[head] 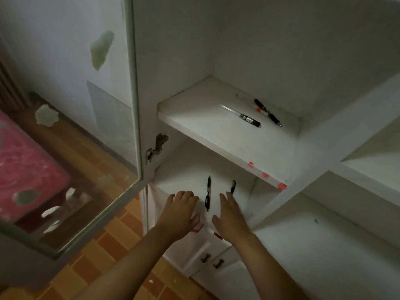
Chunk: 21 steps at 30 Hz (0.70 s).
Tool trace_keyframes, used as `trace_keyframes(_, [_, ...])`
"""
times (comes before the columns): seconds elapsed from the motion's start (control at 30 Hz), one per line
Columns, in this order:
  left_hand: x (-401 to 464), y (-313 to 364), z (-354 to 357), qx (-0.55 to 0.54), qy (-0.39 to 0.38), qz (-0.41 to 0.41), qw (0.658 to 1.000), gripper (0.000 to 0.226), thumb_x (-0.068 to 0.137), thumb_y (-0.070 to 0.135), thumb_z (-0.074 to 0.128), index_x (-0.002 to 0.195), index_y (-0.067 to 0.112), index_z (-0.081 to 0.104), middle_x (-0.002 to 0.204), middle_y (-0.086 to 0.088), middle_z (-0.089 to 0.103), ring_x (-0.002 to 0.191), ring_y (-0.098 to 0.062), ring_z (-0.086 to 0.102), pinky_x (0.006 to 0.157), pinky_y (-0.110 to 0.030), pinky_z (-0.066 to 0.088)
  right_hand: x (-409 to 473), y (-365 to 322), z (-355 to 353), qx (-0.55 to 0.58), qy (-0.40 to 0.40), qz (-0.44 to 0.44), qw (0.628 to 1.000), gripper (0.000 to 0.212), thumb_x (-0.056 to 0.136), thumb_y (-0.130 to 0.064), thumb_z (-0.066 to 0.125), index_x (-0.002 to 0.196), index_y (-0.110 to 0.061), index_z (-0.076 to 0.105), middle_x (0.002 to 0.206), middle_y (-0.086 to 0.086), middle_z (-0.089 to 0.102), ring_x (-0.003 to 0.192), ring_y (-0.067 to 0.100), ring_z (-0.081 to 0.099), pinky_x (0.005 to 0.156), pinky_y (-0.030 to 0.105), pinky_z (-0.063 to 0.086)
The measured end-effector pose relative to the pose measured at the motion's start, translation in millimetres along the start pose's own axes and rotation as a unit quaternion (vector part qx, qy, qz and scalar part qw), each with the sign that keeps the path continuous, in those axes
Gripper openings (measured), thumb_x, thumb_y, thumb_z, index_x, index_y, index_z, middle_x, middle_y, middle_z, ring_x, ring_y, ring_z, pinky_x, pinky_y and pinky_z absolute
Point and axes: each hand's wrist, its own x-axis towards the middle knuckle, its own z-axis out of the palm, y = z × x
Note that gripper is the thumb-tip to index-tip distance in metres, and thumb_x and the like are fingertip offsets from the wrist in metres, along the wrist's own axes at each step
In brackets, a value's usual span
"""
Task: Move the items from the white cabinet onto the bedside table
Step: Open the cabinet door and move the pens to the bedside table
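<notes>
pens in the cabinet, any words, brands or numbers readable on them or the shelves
None can be read.
Pens on the upper shelf: any print is too small and blurred.
Pens on the lower shelf: the same.
Red dots on the shelf edge: plain marks, no text.

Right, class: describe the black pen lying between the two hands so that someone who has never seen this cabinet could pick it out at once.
Find the open white cabinet, then its lower shelf, below the one edged with pink dots. A black pen lies there lengthwise between the left hand and right hand. Unlike the shorter pen beyond the right fingertips, it is the longer one and lies wholly uncovered.
</notes>
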Motion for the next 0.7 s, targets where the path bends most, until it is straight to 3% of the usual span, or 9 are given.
trace_keyframes(0.17, [22, -8, 16, 0.003, -0.018, 0.022, 1.0, 0.06, 0.086, 0.056, 0.037, 0.133, 0.022, 0.054, 0.132, 0.0, 0.055, 0.124, -0.025, 0.05, 0.109, -0.047, 0.038, 18, -2, 5, 0.004, 0.021, 0.064, 0.998, 0.07, 0.101, -0.032, 0.056, 0.158, -0.013, 0.021, 0.171, 0.015, 0.002, 0.157, 0.032, 0.011, 0.126, 0.044, 0.025])
trace_keyframes(0.3, [29, -21, 25, 0.014, -0.01, 0.025, 1.0, 0.055, 0.09, 0.056, 0.046, 0.13, 0.02, 0.056, 0.132, -0.003, 0.057, 0.122, -0.026, 0.052, 0.105, -0.048, 0.041, 33, -3, 8, 0.04, 0.039, 0.102, 0.993, 0.072, 0.099, -0.058, 0.053, 0.154, -0.016, 0.031, 0.167, 0.017, 0.018, 0.152, 0.034, 0.024, 0.12, 0.049, 0.034])
trace_keyframes(0.4, [28, -32, 28, 0.013, 0.003, 0.028, 1.0, 0.052, 0.091, 0.054, 0.05, 0.13, 0.021, 0.055, 0.134, -0.003, 0.055, 0.122, -0.026, 0.051, 0.106, -0.048, 0.041, 39, -5, 11, 0.021, 0.054, 0.087, 0.995, 0.083, 0.094, -0.067, 0.056, 0.155, -0.018, 0.032, 0.168, 0.015, 0.017, 0.154, 0.033, 0.021, 0.121, 0.048, 0.031])
trace_keyframes(0.5, [27, -38, 28, 0.008, 0.009, 0.021, 1.0, 0.052, 0.092, 0.055, 0.051, 0.131, 0.021, 0.055, 0.135, -0.003, 0.055, 0.125, -0.026, 0.051, 0.108, -0.048, 0.04, 42, -15, 18, 0.039, 0.053, 0.044, 0.997, 0.072, 0.098, -0.052, 0.062, 0.156, -0.018, 0.035, 0.17, 0.008, 0.015, 0.156, 0.029, 0.017, 0.123, 0.042, 0.027])
trace_keyframes(0.57, [25, -42, 26, 0.007, 0.014, 0.011, 1.0, 0.053, 0.092, 0.055, 0.05, 0.131, 0.021, 0.055, 0.135, -0.004, 0.055, 0.124, -0.026, 0.051, 0.107, -0.048, 0.041, 45, -21, 23, 0.062, 0.071, 0.003, 0.996, 0.056, 0.1, -0.033, 0.064, 0.149, -0.015, 0.046, 0.165, 0.007, 0.028, 0.151, 0.026, 0.027, 0.121, 0.036, 0.031])
trace_keyframes(0.7, [17, -55, 21, 0.009, 0.031, 0.001, 0.999, 0.051, 0.091, 0.054, 0.052, 0.129, 0.021, 0.056, 0.131, -0.004, 0.057, 0.12, -0.027, 0.053, 0.103, -0.048, 0.044, 47, -29, 29, 0.074, 0.092, -0.069, 0.991, 0.045, 0.097, -0.007, 0.062, 0.142, -0.01, 0.054, 0.147, 0.001, 0.045, 0.134, 0.018, 0.048, 0.108, 0.017, 0.036])
